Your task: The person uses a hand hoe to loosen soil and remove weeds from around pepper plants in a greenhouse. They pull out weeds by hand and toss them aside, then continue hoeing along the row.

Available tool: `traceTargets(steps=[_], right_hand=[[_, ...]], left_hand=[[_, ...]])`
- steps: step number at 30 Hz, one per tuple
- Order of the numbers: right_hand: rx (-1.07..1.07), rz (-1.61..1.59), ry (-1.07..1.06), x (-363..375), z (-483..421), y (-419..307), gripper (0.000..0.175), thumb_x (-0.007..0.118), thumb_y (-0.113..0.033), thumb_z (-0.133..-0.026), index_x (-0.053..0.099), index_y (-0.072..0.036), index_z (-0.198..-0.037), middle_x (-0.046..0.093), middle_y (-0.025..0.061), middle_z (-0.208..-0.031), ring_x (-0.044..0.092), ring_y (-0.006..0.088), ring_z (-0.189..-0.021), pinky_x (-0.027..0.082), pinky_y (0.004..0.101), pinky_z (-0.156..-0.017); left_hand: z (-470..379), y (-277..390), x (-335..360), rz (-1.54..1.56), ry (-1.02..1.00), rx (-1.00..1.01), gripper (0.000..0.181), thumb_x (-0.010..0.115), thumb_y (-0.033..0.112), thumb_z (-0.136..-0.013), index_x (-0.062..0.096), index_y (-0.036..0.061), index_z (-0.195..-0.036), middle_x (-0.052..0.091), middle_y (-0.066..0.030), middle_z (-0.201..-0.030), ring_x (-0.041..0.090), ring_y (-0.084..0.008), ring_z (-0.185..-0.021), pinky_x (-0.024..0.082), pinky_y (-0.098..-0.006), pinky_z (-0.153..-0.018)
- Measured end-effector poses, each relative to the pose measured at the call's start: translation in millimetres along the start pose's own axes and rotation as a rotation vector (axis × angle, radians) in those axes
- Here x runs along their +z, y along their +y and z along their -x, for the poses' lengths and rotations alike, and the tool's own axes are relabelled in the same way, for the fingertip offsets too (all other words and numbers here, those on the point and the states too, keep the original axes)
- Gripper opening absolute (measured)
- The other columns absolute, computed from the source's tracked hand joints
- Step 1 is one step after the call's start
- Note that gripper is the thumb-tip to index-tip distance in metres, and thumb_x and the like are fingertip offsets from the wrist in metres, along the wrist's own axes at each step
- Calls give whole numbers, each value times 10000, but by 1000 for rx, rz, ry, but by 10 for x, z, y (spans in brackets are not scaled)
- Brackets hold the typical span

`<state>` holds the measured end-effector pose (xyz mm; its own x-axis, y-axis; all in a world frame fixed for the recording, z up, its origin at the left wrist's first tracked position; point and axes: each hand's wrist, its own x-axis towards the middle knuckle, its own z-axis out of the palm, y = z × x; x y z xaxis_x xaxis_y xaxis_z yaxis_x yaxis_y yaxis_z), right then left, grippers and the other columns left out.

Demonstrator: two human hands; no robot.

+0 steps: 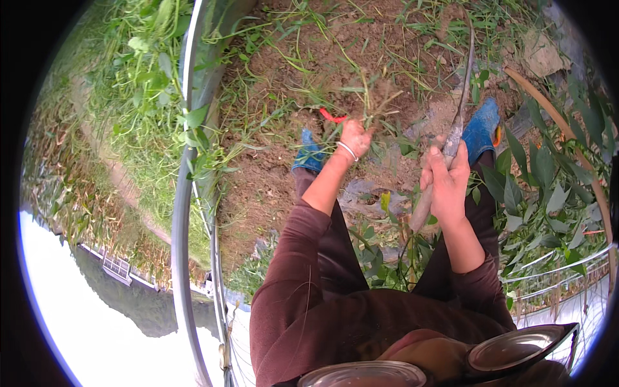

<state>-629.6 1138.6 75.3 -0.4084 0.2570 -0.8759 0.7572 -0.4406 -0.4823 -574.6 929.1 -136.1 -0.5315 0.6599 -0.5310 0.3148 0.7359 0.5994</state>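
My right hand [447,181] grips a sickle where its wooden handle [421,210] meets the metal socket. The long dark sickle blade [467,72] points away from me and curves left at its far end, over grass and soil. My left hand [356,138], with a white band on the wrist, is closed around a bunch of pulled weeds [370,104]; pale, root-like strands stick out of it. Right beside that hand is a slim, curved red thing [332,116], perhaps a chili pepper. Whether the hand holds it too I cannot tell.
My blue shoes [481,121] stand on bare brown soil [261,179] strewn with cut grass. A metal pipe [183,232] rises along the left. Leafy plants [537,169], a bent wooden strip [556,106] and a stone [544,53] are on the right. Plastic film [367,193] shows between my legs.
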Motion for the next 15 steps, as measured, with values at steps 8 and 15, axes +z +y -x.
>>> traceTargets(steps=[8,15], right_hand=[[-137,-169,70,-152,-171,-284,201,527,-117,-894,409,-57,-1046,449,7,-715,419,73,-468,371,236,-383],[-81,-234,11,-114,-132,-432,208,521,-100,-891,400,-100,-1060,446,-9,-701,407,74,-519,349,243,-428]], left_hand=[[-259,897,-3479,921,461,-317,194,665,194,-812,645,54,-944,626,3,-820,547,-100,-706,422,-240,-631],[-238,-44,-5738,819,1503,-229,558,682,218,-780,403,60,-1237,521,-171,-1142,532,-271,-986,499,-397,-740]])
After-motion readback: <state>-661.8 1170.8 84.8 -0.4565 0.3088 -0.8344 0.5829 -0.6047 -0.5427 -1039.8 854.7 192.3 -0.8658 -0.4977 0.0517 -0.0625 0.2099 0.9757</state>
